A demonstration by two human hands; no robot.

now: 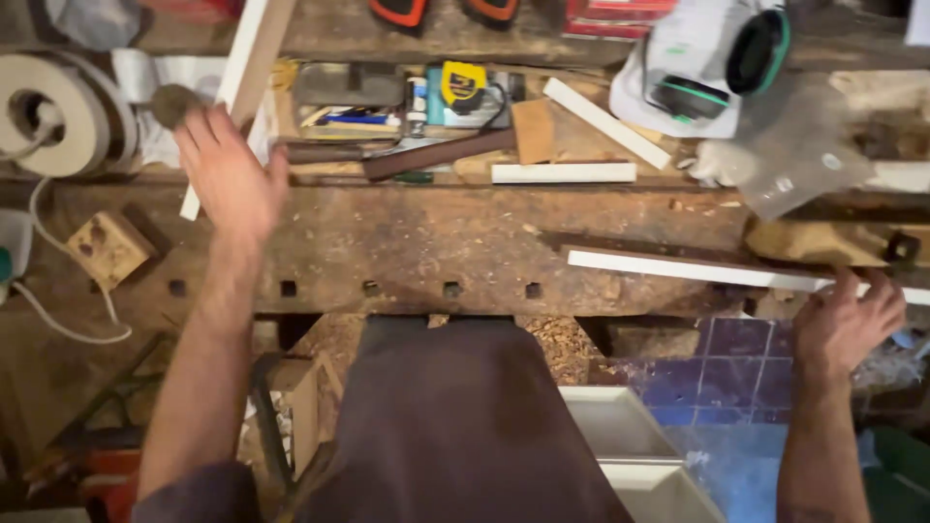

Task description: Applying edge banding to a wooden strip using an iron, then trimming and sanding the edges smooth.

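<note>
White strips are in play at both ends of the bench (436, 242) in the head view. At three o'clock a long white strip (697, 269) is laid flat along the bench's near edge, and its right end is gripped by the right hand (845, 324), fingers curled over the top. At ten o'clock the left hand (228, 174) is seen spread open, palm down, fingers fanned, laid against a second white strip (254, 53) that is tilted away toward twelve; whether it is truly touched cannot be told. Two short white pieces (564, 172) are seen at one o'clock, just beside a wood-handled hammer (441, 153). A yellow tape measure (463, 85) is parked at twelve. A green-and-white ear defender (717, 63) is set at two o'clock. A wooden block (108, 247) is left at nine.
</note>
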